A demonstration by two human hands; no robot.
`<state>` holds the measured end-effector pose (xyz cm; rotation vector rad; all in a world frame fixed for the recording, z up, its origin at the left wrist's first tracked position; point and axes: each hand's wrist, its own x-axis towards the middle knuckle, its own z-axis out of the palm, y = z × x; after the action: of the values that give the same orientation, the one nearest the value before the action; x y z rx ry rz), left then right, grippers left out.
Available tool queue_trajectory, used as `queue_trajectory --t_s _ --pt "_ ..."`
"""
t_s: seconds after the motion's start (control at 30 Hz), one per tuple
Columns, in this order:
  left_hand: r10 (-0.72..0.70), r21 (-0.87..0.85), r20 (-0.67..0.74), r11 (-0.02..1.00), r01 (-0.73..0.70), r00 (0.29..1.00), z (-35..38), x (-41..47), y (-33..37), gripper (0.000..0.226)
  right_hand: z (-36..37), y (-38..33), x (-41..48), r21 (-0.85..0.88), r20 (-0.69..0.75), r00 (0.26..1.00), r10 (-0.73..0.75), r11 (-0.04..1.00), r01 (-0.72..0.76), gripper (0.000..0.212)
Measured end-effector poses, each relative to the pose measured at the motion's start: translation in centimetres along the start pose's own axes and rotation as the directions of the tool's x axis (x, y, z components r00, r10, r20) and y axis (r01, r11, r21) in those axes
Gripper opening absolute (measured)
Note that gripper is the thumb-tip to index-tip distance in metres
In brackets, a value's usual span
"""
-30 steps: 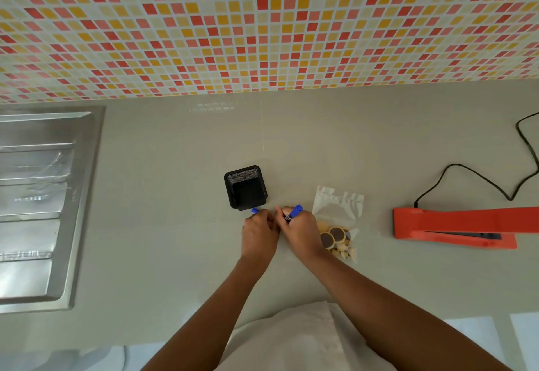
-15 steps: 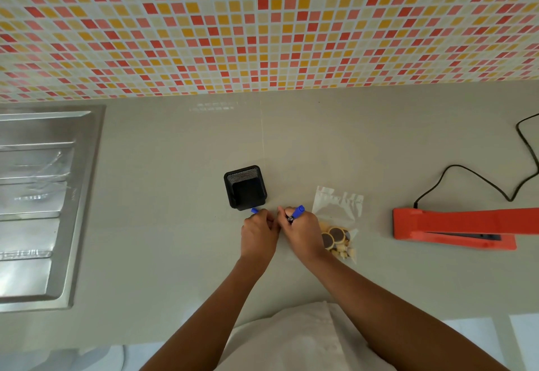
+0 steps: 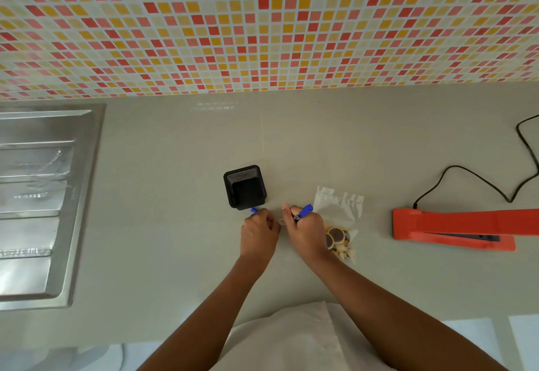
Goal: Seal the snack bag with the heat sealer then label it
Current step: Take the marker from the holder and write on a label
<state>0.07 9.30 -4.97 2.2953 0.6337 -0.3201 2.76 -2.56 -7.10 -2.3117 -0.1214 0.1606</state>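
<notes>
A clear snack bag [image 3: 340, 210] with round biscuits and pale bits lies flat on the grey counter [image 3: 320, 143], just right of my hands. My right hand [image 3: 306, 232] grips a blue marker [image 3: 303, 212], its end pointing up and right. My left hand [image 3: 259, 232] is curled round a small blue piece, likely the marker's cap [image 3: 254, 210]. Between the two hands a small white label [image 3: 280, 221] peeks out on the counter. The red heat sealer [image 3: 455, 229] lies to the right, its jaw down.
A black mesh holder [image 3: 245, 186] stands just beyond my left hand. The sealer's black cord [image 3: 478, 178] loops off to the right edge. A steel sink drainboard [image 3: 38, 204] fills the left side. Mosaic wall tiles [image 3: 262, 26] rise behind the counter.
Almost nothing has shifted. Both hands stay together in front of the holder, with only slight movement of the marker.
</notes>
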Motion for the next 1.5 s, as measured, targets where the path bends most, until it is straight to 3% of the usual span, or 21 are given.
queue_trajectory --t_s 0.33,0.47,0.7,0.93,1.07,1.13,1.2,1.3,1.4,1.5 --pt "0.131 0.069 -0.105 0.990 -0.124 0.986 -0.1 -1.0 -1.1 0.009 0.2 -0.6 0.2 0.213 0.023 0.998 0.064 0.975 -0.068 0.050" --pt "0.174 0.155 -0.170 0.977 -0.148 0.970 -0.9 -1.0 -1.8 0.025 0.2 -0.7 0.2 0.288 0.042 0.995 0.095 0.952 -0.103 0.049" --pt "0.205 0.283 -0.135 0.946 -0.160 0.970 -1.4 -0.3 -2.9 0.019 0.8 -0.6 0.4 0.297 0.105 0.976 0.192 0.930 -0.215 0.037" --pt "0.210 0.163 -0.189 0.970 -0.180 0.959 -1.6 0.1 -3.7 0.011 0.8 -1.9 0.2 0.419 0.113 0.974 0.198 0.879 -0.227 0.035" --pt "0.063 -0.151 -0.104 0.985 -0.078 0.993 -1.5 -0.1 -3.5 0.009 1.0 -2.2 0.6 0.521 0.200 0.918 0.342 0.757 -0.395 0.044" --pt "-0.109 -0.456 0.042 0.883 0.116 0.993 -1.6 -0.3 -3.2 0.009 1.0 -2.2 0.8 0.535 0.209 0.903 0.376 0.729 -0.427 0.048" --pt "-0.206 -0.711 0.202 0.641 0.288 0.958 -2.1 -0.6 -3.0 0.014 0.7 -2.3 0.8 0.569 0.199 0.900 0.389 0.701 -0.429 0.046" --pt "-0.209 -0.838 0.339 0.377 0.395 0.917 -2.8 -1.0 -3.0 0.019 0.5 -2.4 0.8 0.580 0.199 0.903 0.380 0.697 -0.421 0.046" --pt "-0.190 -0.848 0.408 0.283 0.448 0.893 -2.9 -1.0 -2.9 0.020 0.4 -2.1 0.8 0.567 0.218 0.900 0.376 0.702 -0.431 0.045" --pt "-0.190 -0.839 0.428 0.279 0.467 0.883 -2.8 -0.8 -2.9 0.019 0.3 -2.1 0.7 0.563 0.223 0.907 0.357 0.712 -0.419 0.044"
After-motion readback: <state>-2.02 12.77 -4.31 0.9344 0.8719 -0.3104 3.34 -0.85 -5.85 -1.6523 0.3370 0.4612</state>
